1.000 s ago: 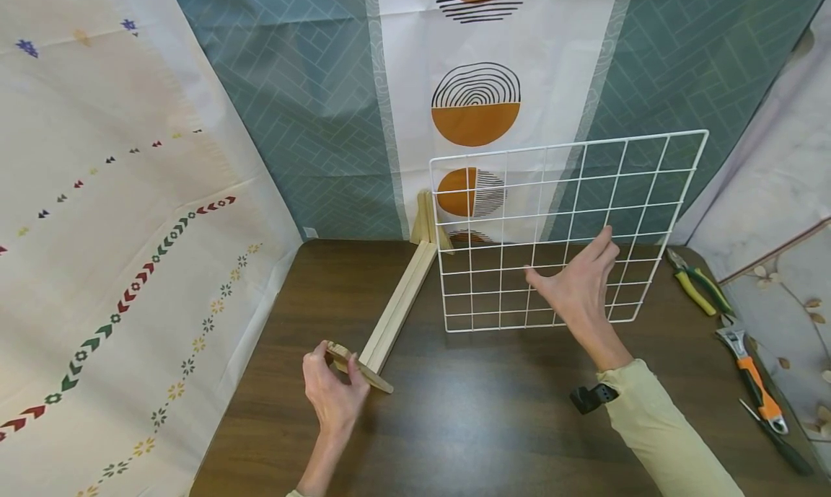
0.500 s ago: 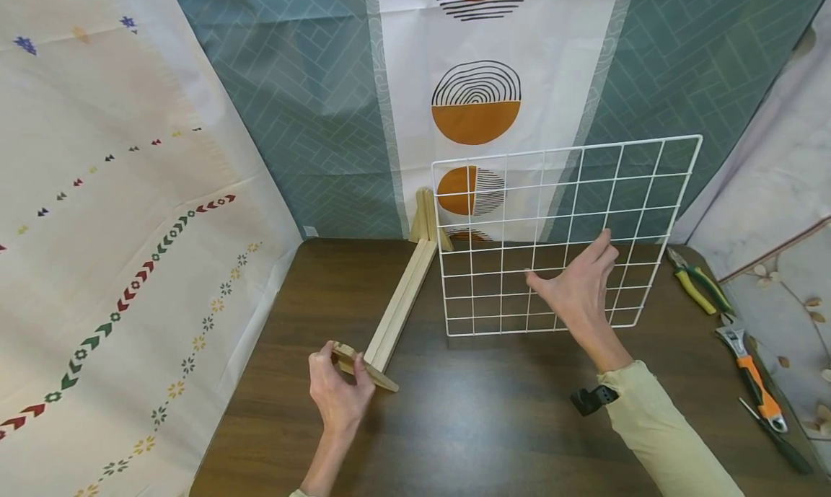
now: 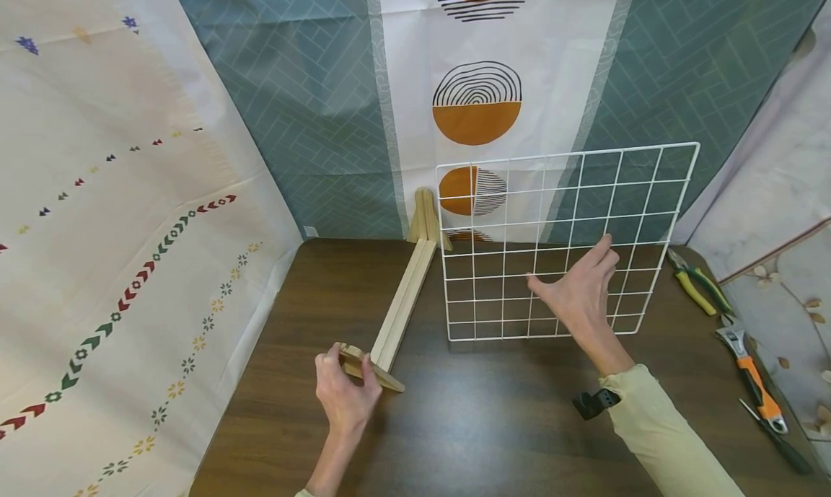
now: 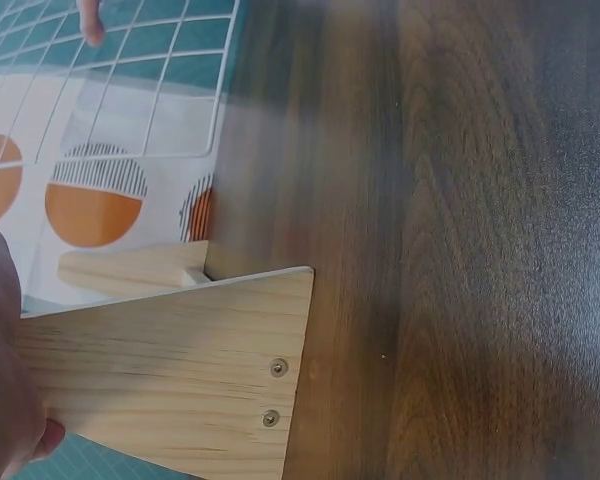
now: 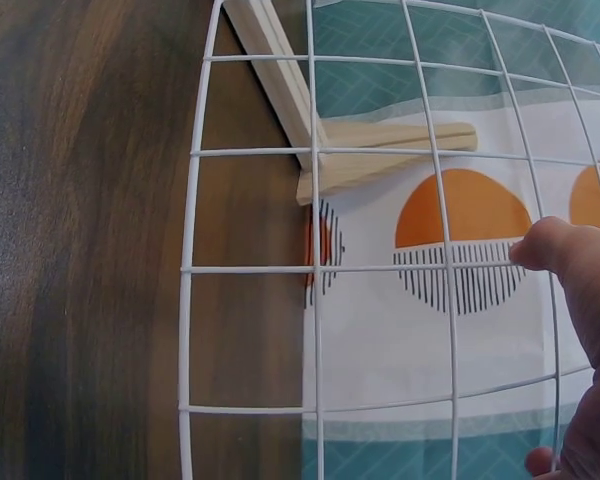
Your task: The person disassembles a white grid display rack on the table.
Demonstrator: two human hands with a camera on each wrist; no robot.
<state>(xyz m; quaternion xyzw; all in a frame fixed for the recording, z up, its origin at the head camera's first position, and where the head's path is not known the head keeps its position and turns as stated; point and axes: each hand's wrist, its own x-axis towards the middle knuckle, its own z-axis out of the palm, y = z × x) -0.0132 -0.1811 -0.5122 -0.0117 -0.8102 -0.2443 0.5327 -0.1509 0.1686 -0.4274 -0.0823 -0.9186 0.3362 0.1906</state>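
Observation:
My left hand (image 3: 347, 392) grips the near upright end piece of a pale wooden stand, whose two parallel bars (image 3: 405, 302) run back to a second upright end. Close up in the left wrist view, that near end piece (image 4: 180, 360) is a tapered board with two screw heads. To the right, my right hand (image 3: 581, 288) holds a white wire grid panel (image 3: 568, 155) raised on its long side. Its thumb and fingers are spread across the wires, with some fingertips hidden. The panel's left edge is close to the stand's far end; I cannot tell whether they touch.
Green-handled pliers (image 3: 701, 288), an orange-handled adjustable wrench (image 3: 756, 381) and a dark-handled screwdriver (image 3: 782, 443) lie along the right edge of the brown table (image 3: 467, 432). Patterned cloth (image 3: 324, 107) hangs behind and at both sides.
The near end of the stand has shifted slightly right with my left hand. The grid panel has come down a little, its upper right corner dropping most.

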